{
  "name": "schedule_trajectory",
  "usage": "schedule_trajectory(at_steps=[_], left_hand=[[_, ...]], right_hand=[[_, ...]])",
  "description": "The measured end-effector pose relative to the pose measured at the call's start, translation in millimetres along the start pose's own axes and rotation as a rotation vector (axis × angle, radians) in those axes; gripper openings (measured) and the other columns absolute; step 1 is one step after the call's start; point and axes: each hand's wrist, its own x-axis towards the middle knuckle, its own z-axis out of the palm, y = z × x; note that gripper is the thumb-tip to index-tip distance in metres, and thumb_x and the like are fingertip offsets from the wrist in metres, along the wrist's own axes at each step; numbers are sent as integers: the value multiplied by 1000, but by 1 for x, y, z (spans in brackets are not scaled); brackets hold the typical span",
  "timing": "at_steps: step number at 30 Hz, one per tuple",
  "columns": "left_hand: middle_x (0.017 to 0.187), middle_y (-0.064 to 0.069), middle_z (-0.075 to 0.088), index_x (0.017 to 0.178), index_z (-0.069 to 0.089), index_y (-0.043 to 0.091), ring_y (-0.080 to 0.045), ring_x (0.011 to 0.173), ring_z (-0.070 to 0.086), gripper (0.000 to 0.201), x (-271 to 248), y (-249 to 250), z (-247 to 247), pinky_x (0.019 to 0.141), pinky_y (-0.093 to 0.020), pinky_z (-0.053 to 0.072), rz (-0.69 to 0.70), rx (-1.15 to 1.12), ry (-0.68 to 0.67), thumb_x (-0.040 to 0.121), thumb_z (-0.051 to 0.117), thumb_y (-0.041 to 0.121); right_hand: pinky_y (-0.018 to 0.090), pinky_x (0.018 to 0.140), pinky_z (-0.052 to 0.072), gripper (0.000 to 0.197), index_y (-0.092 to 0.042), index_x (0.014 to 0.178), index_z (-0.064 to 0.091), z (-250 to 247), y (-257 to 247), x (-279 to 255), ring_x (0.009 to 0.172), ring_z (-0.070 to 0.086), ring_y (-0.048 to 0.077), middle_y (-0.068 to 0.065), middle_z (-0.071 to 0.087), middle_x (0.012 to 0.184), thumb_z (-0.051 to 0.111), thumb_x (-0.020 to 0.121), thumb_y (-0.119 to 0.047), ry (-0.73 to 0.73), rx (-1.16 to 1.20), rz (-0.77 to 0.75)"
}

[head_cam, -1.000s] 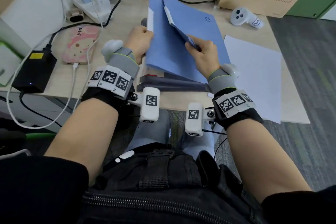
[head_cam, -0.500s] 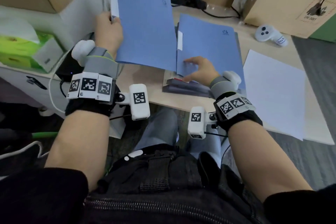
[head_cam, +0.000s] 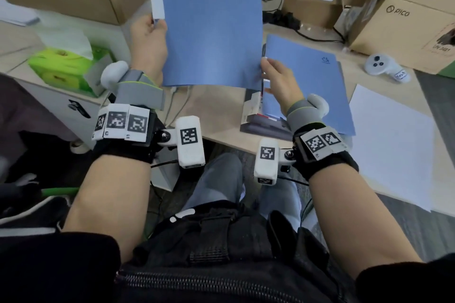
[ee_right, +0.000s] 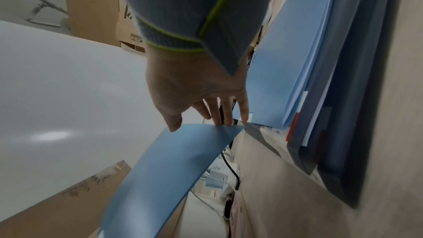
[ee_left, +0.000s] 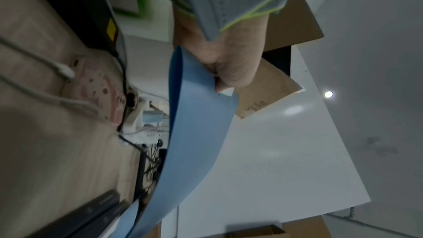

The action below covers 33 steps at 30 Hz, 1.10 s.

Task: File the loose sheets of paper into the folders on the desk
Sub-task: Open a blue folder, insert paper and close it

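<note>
Gripping folder [head_cam: 209, 19] — left hand [head_cam: 147, 42] on its left edge.

The brown cardboard box [head_cam: 403, 32] at about two o'clock on the desk carries the printed brand "PICO" beside a small round logo on its side. Lower on the same face sits a hazard-style label whose line of characters is cut by the picture edge and too blurred to read with certainty. The white handheld controller [head_cam: 384, 66] just below the box wears a small white sticker with handwriting too small to make out. In the right wrist view, the white power adapter [ee_right: 218, 171] at six o'clock reads "67W". The wrist bands bear square black-and-white coded markers [head_cam: 189, 136], not text.
</note>
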Motion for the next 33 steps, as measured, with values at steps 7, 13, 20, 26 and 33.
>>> schedule_trajectory(at_steps=[7, 13, 20, 26, 33], left_hand=[[84, -1, 64, 81, 58, 18, -17, 73, 62, 25, -22, -34, 54, 71, -28, 54, -192, 53, -202, 95, 40, 8], [49, 8, 63, 69, 58, 14, -6, 43, 58, 20, -39, -55, 102, 45, -17, 44, -385, 173, -410, 88, 54, 12], [89, -14, 59, 79, 57, 2, -23, 80, 58, 5, -51, -85, 143, 75, -40, 51, -448, 358, -459, 80, 60, 6], [83, -13, 55, 81, 53, 3, -21, 78, 52, 27, -29, -106, 148, 79, -49, 54, -442, 502, -448, 58, 56, 18], [69, -11, 55, 91, 51, -2, -26, 66, 64, 13, -14, -93, 143, 39, -24, 53, -467, 463, -267, 89, 38, -6]], right_hand=[[33, 83, 45, 29, -8, 97, 63, -42, 16, 4, 86, 55, 20, 5, 61, 95, 62, 79, -30, 419, -57, 58], [29, 100, 43, 44, -10, 127, 56, -100, 45, -11, 118, 56, 25, 8, 60, 129, 60, 83, -16, 662, -144, 279], [30, 93, 47, 42, -14, 128, 56, -132, 77, -31, 114, 59, 29, 10, 60, 128, 50, 87, -9, 668, -160, 421], [31, 92, 48, 41, -14, 125, 58, -146, 82, -25, 110, 60, 31, 12, 63, 123, 45, 87, -6, 671, -190, 402], [29, 89, 46, 40, -18, 121, 62, -158, 92, -23, 109, 60, 33, 12, 64, 122, 42, 88, -6, 648, -240, 398]])
